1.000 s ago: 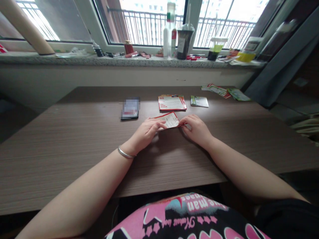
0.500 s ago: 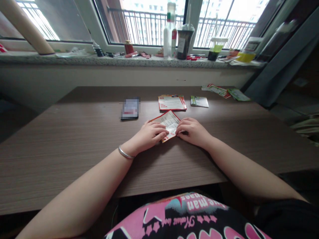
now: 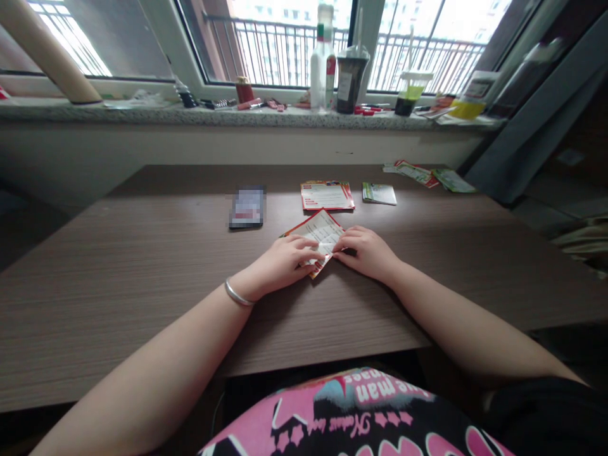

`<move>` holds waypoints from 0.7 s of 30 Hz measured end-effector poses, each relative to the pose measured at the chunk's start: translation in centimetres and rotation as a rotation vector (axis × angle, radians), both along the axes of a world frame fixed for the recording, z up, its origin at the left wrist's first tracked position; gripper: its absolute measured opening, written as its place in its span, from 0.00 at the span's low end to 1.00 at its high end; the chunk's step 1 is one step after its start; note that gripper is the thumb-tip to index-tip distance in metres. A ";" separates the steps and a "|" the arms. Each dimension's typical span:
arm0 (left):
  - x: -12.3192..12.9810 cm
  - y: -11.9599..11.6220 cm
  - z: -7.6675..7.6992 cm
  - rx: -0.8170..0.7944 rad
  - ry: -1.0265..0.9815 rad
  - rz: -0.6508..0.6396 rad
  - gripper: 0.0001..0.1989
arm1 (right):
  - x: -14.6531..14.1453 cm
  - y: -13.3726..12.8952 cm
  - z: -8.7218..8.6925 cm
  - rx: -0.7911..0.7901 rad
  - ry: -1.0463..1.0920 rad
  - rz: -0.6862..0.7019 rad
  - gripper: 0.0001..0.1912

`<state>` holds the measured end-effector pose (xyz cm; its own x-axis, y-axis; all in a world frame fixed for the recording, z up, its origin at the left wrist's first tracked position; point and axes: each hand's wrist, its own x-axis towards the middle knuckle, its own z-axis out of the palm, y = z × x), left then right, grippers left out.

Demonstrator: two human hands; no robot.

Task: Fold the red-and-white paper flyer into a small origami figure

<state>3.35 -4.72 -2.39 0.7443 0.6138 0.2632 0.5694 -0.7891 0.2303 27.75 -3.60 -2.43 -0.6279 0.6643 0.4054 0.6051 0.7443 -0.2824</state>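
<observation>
Red-edged paper [image 3: 324, 229] lies under spread left hand [image 3: 291, 258]; right hand [image 3: 365, 251] apparently pinches its edge, desk [image 3: 304, 329] open beside.

Red borders and pink stars on my feed

I saw a white sheet [image 3: 325, 227] bordered in red, a white card stack [image 3: 327, 197] with red edging, brown streaky grain across the table [image 3: 142, 278], speckled grey on the windowsill [image 3: 190, 117], a silver bracelet [image 3: 237, 294], and pink stars on the black shirt [image 3: 351, 411].

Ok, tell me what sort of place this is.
Probably a room in a home: a wood-grain table below a window, drink cups cluttering the stone sill, and a balcony-style railing outside.
</observation>
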 end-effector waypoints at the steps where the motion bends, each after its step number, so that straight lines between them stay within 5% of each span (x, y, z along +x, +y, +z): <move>1: 0.0 0.1 -0.1 -0.015 -0.022 -0.006 0.13 | 0.0 0.0 0.0 -0.002 0.004 -0.005 0.06; 21: 0.9 -0.5 0.3 -0.120 -0.048 -0.070 0.13 | 0.0 1.0 -1.0 -0.102 0.121 -0.101 0.05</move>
<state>4.27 -5.22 -2.11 0.7747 0.5901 0.2273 0.4999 -0.7916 0.3514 27.72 -2.60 -3.40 -0.5066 0.7630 0.4014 0.6322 0.6453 -0.4288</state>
